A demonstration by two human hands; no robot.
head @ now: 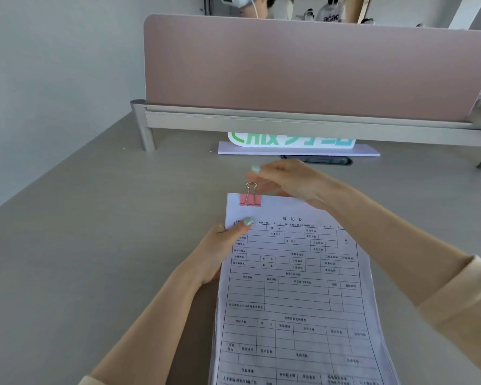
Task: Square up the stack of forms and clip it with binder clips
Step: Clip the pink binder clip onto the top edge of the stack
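Observation:
A thick stack of printed forms [295,295] is held tilted up off the grey desk. A pink binder clip [251,200] grips the stack's top edge near the left corner, its wire handle standing up. My left hand [220,252] holds the stack's left edge, thumb on the top sheet. My right hand [286,180] hovers blurred just behind the top edge, right of the clip, fingers apart; whether it touches the clip handle I cannot tell.
A pink partition [317,70] on a metal rail closes off the desk's far side. Under it stands a white sign with green letters [292,140] on a flat base, with a dark phone [325,160] lying in front. A person sits beyond the partition.

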